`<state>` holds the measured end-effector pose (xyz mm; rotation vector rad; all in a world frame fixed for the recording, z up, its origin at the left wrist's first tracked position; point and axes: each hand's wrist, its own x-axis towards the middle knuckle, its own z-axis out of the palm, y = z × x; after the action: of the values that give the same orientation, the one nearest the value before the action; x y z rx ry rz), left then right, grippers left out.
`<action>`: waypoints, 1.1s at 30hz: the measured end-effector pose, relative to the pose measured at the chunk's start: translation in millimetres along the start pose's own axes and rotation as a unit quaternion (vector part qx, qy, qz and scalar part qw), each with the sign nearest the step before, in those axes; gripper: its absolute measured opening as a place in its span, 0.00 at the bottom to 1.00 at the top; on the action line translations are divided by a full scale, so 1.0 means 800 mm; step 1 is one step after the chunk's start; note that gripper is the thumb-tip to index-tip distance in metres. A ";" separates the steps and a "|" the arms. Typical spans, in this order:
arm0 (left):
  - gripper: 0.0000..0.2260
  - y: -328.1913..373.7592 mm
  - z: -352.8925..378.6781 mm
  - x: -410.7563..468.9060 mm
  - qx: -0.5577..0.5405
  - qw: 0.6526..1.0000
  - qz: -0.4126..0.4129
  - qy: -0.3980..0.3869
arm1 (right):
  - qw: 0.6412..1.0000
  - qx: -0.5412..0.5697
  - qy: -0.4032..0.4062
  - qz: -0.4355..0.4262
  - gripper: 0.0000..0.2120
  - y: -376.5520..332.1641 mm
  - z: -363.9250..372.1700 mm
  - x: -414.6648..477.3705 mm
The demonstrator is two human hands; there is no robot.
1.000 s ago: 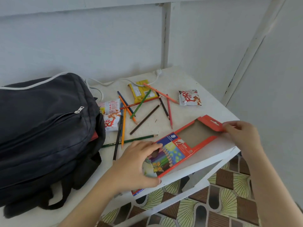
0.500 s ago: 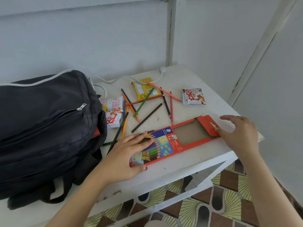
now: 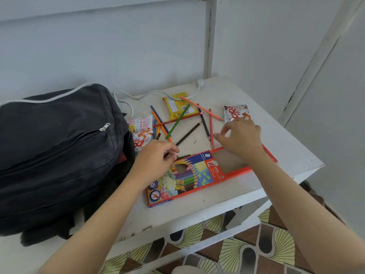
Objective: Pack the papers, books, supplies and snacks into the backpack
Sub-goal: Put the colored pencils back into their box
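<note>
Your right hand (image 3: 241, 139) is the one nearer the work. It hovers above the open, bare-card end of the pencil box (image 3: 197, 175), fingers loosely spread and holding nothing, thumb and forefinger apart just beside the near tip of the salmon pencil (image 3: 210, 127). That pencil lies to the hand's left, and its long axis runs from the table's (image 3: 286, 151) back edge towards the front edge, tip pointing at the box. The box's long axis runs along the front edge, slanting back towards the right edge, so I judge you must turn the pencil about a quarter turn before it will slide in lengthwise. The black pencil (image 3: 204, 123) lies just to its left at a slight angle to it, near enough to get dragged along if you pinch wide. Your left hand (image 3: 156, 161) sits at the box's back-left corner, fingers curled over the near ends of the brown pencil (image 3: 188, 133) and the dark green pencil (image 3: 184, 156). Whether it has closed on either I cannot tell. The other pencils fan out between the box and the back edge, across a yellow packet (image 3: 177, 107). The backpack (image 3: 59, 151) fills the table's left side, well apart from your right hand.
</note>
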<state>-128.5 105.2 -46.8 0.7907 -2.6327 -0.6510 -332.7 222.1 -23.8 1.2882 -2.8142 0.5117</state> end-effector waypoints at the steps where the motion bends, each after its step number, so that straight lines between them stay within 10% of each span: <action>1: 0.06 -0.002 0.000 0.008 0.001 1.000 -0.006 -0.017 | 0.999 -0.043 -0.033 0.005 0.19 -0.010 0.005 0.006; 4: 0.06 -0.003 -0.007 0.024 0.006 0.998 -0.015 -0.064 | 0.985 -0.132 -0.110 0.023 0.27 -0.028 0.015 0.019; 10: 0.03 -0.003 -0.018 0.034 0.086 0.989 0.029 -0.113 | 0.991 -0.086 -0.083 0.053 0.12 -0.026 0.008 0.027; 15: 0.03 0.003 -0.014 0.040 0.029 0.997 -0.010 -0.069 | 0.984 0.157 0.039 0.071 0.05 0.003 -0.010 0.017; 20: 0.05 0.034 -0.021 0.059 -0.142 0.989 -0.032 0.035 | 0.825 0.508 0.212 0.127 0.03 0.027 -0.038 -0.014; 23: 0.06 0.062 -0.022 0.075 -0.237 0.965 -0.037 0.102 | 0.778 0.536 0.279 0.173 0.02 0.044 -0.050 -0.036; 28: 0.09 0.113 -0.014 0.096 -0.396 0.908 -0.002 0.135 | 0.808 0.475 0.284 0.201 0.07 0.068 -0.048 -0.058; 33: 0.10 0.145 0.022 0.092 -0.341 0.934 0.060 0.086 | 0.841 0.440 0.252 0.192 0.11 0.069 -0.035 -0.066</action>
<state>-245.4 154.4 9.6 0.4403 -2.0487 -1.2874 -342.1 303.3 -20.7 0.4140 -2.3653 1.9763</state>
